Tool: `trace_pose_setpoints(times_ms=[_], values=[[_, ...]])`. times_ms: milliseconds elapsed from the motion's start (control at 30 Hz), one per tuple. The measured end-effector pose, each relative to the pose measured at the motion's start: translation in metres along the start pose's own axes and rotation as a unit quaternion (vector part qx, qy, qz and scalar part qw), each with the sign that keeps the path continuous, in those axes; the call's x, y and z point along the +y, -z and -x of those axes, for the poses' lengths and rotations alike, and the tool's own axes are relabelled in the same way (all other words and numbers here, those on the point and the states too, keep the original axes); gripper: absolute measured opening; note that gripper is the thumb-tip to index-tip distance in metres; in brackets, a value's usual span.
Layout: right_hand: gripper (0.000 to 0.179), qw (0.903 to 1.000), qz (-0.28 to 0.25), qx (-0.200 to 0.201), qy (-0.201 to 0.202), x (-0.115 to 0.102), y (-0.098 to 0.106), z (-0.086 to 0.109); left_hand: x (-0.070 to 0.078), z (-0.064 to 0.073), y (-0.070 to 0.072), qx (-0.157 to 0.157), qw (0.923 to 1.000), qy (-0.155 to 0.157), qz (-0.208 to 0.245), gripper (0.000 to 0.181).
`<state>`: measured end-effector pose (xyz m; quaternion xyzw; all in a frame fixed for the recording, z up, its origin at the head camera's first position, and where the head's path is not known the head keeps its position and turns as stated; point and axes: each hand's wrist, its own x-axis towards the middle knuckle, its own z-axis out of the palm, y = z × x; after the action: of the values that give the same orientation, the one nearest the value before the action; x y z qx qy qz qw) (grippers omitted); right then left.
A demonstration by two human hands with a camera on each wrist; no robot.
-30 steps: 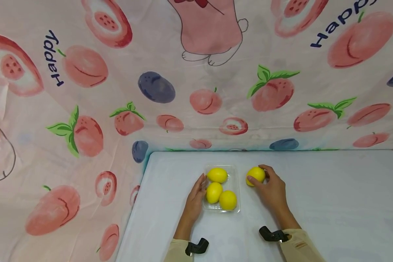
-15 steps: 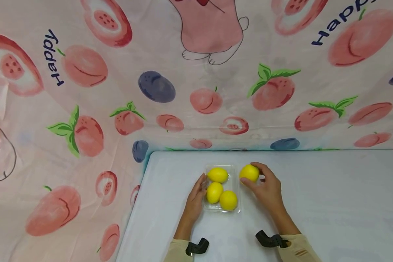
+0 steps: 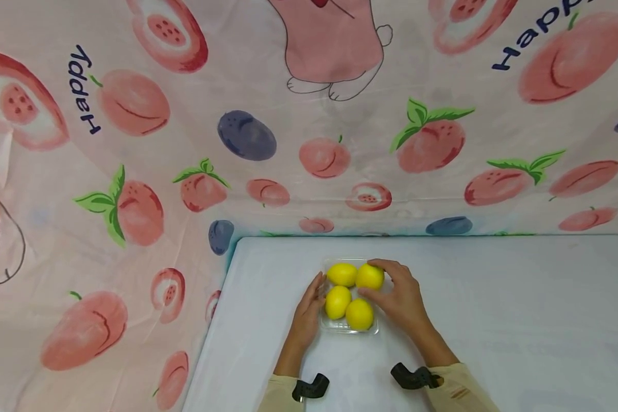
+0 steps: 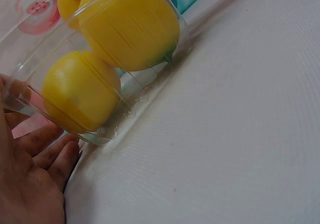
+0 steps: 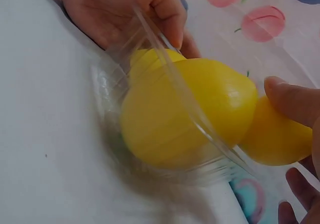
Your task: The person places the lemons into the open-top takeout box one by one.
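Note:
A clear plastic tray (image 3: 347, 328) stands on the white table with several yellow lemons inside: one lemon (image 3: 342, 274) at the back left, another lemon (image 3: 337, 302) at the middle left, a third lemon (image 3: 360, 315) at the front right. Along the tray's left wall rests my left hand (image 3: 305, 313), its fingers fairly straight and touching the plastic. My right hand (image 3: 403, 297) pinches one more lemon (image 3: 369, 277) between thumb and fingers over the tray's back right corner. In the right wrist view the thumb (image 5: 292, 101) lies on this held lemon (image 5: 275, 134).
The white table (image 3: 525, 320) spreads out to the right of the tray. A pink fruit-printed cloth (image 3: 288, 120) hangs behind the table and along its left side. Black wrist cameras sit on the left wrist (image 3: 311, 388) and right wrist (image 3: 414, 377).
My right hand has carried its lemon leftward from beside the tray to over the back right corner. My left hand and the tray have stayed where they were.

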<state>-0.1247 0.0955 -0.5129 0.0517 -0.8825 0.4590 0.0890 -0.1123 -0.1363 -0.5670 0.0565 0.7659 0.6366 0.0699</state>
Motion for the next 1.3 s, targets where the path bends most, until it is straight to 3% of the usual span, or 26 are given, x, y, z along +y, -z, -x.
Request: trace_pose_setpoints(times_ms=[600,1033,1300], values=[[0.045,0.9989,0.018,-0.037,0.022,0.003,-0.009,0.001,0.002,-0.002,0.0,-0.003,0.9999,0.01,-0.002,0.056],[0.034,0.9984,-0.021,-0.006,0.051,0.004,-0.014,0.003,0.001,-0.001,0.0,-0.002,1.0,0.008,0.002,0.056],[0.032,0.9988,0.002,-0.002,0.048,0.005,-0.018,0.005,0.001,0.0,-0.001,0.001,0.9999,0.013,-0.003,0.056]])
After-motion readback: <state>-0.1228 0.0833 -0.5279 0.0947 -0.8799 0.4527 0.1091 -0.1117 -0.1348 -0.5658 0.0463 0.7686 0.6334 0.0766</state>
